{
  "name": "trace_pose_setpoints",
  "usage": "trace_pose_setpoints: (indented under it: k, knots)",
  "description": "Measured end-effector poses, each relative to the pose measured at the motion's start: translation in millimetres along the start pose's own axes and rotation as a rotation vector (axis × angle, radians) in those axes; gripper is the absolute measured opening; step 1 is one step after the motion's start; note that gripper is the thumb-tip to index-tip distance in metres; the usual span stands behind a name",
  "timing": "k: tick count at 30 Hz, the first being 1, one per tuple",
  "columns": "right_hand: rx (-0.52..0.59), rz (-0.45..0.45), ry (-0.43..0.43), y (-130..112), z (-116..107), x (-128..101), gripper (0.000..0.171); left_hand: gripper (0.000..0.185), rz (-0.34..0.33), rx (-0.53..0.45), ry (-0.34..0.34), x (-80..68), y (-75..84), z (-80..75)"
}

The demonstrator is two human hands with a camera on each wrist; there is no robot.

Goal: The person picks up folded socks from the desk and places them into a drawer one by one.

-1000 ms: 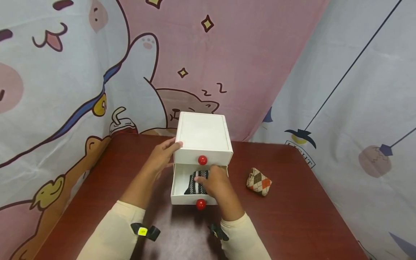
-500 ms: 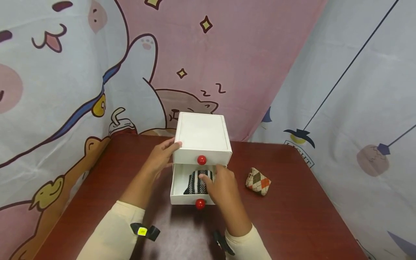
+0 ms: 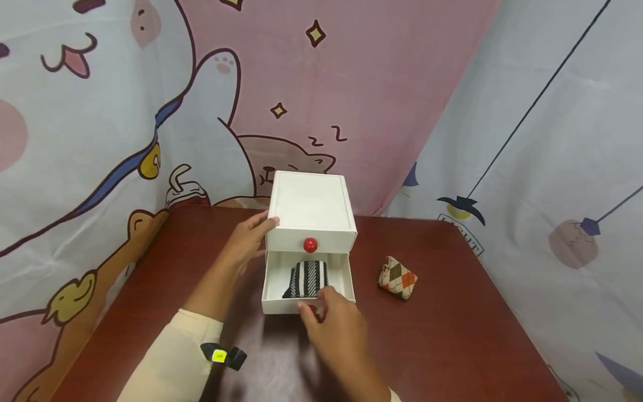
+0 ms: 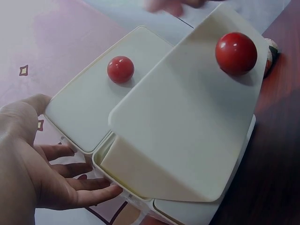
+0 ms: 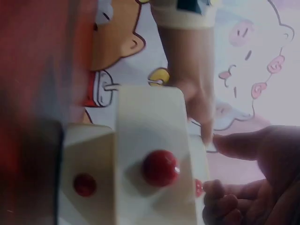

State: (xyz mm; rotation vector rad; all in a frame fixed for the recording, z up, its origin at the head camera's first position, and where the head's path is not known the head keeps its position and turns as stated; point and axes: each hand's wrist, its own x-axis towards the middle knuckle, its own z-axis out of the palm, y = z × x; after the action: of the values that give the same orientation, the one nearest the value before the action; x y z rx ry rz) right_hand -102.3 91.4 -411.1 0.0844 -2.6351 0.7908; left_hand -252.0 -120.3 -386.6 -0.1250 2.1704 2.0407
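- Sensibly, the left hand lay flat against the white drawer box's left side, steadying it.
- Right hand, loosely curled, reached the lower drawer's red knob; whether it gripped was unclear.
- Striped sock lay inside; a straight push suited best.

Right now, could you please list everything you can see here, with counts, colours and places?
drawer box: 1, white, at the back middle of the table
lower drawer: 1, white, pulled open
knobs: 2, red, one on each drawer front
striped sock: 1, black and white, inside the lower drawer
argyle sock: 1, beige, brown and orange, on the table right of the box
table: 1, dark red-brown
cartoon curtains: pink and pale blue, behind
left hand: flat against the box's left side
right hand: at the lower knob
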Motion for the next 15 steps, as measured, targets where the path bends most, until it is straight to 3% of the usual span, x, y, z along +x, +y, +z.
trace_pose_setpoints:
  k: [4, 15]
  knots:
    - [-0.094, 0.03, -0.073, 1, 7, -8, 0.041, 0.076, 0.001, 0.007, 0.001, -1.9, 1.0, -0.7]
    - [-0.157, 0.052, -0.098, 5, 19, -11, 0.041, 0.076, 0.0, 0.012, -0.013, -1.6, 2.4, -0.2]
